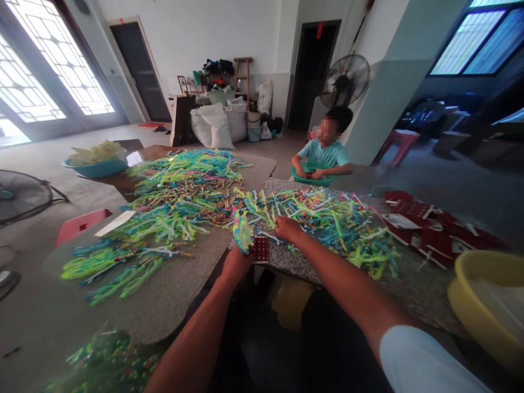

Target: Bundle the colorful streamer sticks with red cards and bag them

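My left hand is closed around the lower end of a bunch of colourful plastic strands, mostly yellow-green with blue and pink, held upright at the table's front edge. To its right, my right hand reaches over the speckled tabletop, fingers pinched at the end of a yellow-green plastic strand; the fingertips are small and partly hidden. Around it spreads a pile of similar strands with short striped sticks and white pieces. A dark red card with pale marks lies between my hands.
A larger strand heap covers the left table. At right are dark red packets and a yellow basin. Across the table, a person sits with a green basin. A blue basin stands far left, near a fan.
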Demonstrator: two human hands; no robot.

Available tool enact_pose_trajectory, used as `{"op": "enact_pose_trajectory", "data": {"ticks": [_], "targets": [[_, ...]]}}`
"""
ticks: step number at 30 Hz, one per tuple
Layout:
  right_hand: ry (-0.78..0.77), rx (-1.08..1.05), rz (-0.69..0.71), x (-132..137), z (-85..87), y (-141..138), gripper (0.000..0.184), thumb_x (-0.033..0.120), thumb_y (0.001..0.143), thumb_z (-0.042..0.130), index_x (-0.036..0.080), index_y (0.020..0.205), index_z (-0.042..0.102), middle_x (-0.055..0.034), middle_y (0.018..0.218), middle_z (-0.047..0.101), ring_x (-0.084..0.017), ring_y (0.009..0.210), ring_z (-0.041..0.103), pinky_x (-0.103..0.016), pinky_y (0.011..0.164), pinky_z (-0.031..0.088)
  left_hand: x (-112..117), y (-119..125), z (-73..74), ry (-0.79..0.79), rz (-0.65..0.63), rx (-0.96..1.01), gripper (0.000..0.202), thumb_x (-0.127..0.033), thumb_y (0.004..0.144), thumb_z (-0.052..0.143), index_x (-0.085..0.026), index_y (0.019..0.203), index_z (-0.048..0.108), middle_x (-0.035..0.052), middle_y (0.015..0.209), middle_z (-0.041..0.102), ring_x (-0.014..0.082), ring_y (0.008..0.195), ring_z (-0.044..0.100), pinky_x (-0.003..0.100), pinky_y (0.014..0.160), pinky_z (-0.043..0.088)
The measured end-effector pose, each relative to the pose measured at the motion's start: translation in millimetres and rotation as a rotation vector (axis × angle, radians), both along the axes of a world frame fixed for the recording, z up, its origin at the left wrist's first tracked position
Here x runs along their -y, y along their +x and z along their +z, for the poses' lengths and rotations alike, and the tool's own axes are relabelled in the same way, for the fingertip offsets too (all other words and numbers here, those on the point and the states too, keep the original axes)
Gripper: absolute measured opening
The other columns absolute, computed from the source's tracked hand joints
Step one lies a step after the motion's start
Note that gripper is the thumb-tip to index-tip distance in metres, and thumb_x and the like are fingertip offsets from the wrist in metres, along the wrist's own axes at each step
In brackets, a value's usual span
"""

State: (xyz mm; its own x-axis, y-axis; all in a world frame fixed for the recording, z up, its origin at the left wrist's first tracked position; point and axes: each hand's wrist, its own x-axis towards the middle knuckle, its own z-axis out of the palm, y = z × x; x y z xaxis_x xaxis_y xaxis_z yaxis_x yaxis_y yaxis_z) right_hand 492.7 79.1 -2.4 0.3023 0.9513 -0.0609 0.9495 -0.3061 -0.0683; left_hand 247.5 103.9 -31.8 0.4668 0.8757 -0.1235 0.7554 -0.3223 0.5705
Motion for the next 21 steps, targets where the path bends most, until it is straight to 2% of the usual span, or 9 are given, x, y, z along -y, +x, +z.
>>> {"op": "enact_pose_trajectory", "data": {"ticks": [5,9,12,15,18,21], "targets": [[-0.055,-0.067,-0.069,0.0,-4.0,1.5,0.034,0.019,0.094,0.054,0.012,0.123,0.071,-0.0202,0.127,0.070,-0.027,0.115,0.068,-0.031,0.094,0.051,3.0,1.3,1.0,-0.006,-0.023,0.043,0.032,-0.033,0.090,0.063,-0.018,0.117,0.070,0.0149,0.117,0.076,0.0326,0.116,0.070,0.035,0.089,0.054],[-0.089,-0.108,-0.090,2.0,-3.0,7.1,0.029,0.012,0.084,0.063,0.009,0.108,0.078,-0.0222,0.114,0.075,-0.030,0.110,0.071,-0.029,0.089,0.051,1.7,1.4,-1.7,-0.009,-0.037,0.087,0.034,-0.035,0.087,0.067,-0.018,0.117,0.070,0.0143,0.115,0.076,0.0322,0.111,0.071,0.035,0.087,0.055],[-0.089,-0.147,-0.126,9.9,1.5,12.2,0.022,0.011,0.082,0.063,0.009,0.098,0.079,-0.0199,0.107,0.077,-0.028,0.105,0.073,-0.028,0.087,0.052,1.2,1.5,-4.0,-0.025,-0.038,0.113,0.035,-0.034,0.085,0.070,-0.016,0.116,0.069,0.0140,0.110,0.077,0.0314,0.106,0.073,0.036,0.085,0.055],[-0.056,-0.238,-0.158,22.4,4.8,13.0,0.018,0.017,0.088,0.060,0.012,0.091,0.077,-0.0122,0.094,0.078,-0.022,0.089,0.074,-0.024,0.077,0.053,1.7,1.4,-6.2,-0.038,-0.060,0.158,0.033,-0.030,0.083,0.072,-0.017,0.113,0.069,0.0115,0.106,0.078,0.0297,0.103,0.073,0.035,0.085,0.056],[0.095,-0.593,-0.232,35.7,2.9,3.7,0.016,0.024,0.093,0.057,0.015,0.092,0.070,-0.0037,0.075,0.073,-0.016,0.067,0.070,-0.021,0.063,0.053,2.4,1.6,-8.4,-0.057,-0.070,0.221,0.033,-0.024,0.080,0.073,-0.018,0.112,0.069,0.0083,0.103,0.078,0.0264,0.098,0.074,0.033,0.084,0.056],[0.313,-1.101,-0.264,46.4,-2.7,-17.7,0.009,0.025,0.088,0.063,0.017,0.091,0.063,0.0004,0.072,0.069,-0.014,0.062,0.066,-0.024,0.062,0.058,1.6,1.6,-10.8,-0.079,-0.074,0.262,0.039,-0.022,0.079,0.073,-0.017,0.118,0.068,0.0074,0.103,0.079,0.0247,0.095,0.074,0.032,0.084,0.057]]}}
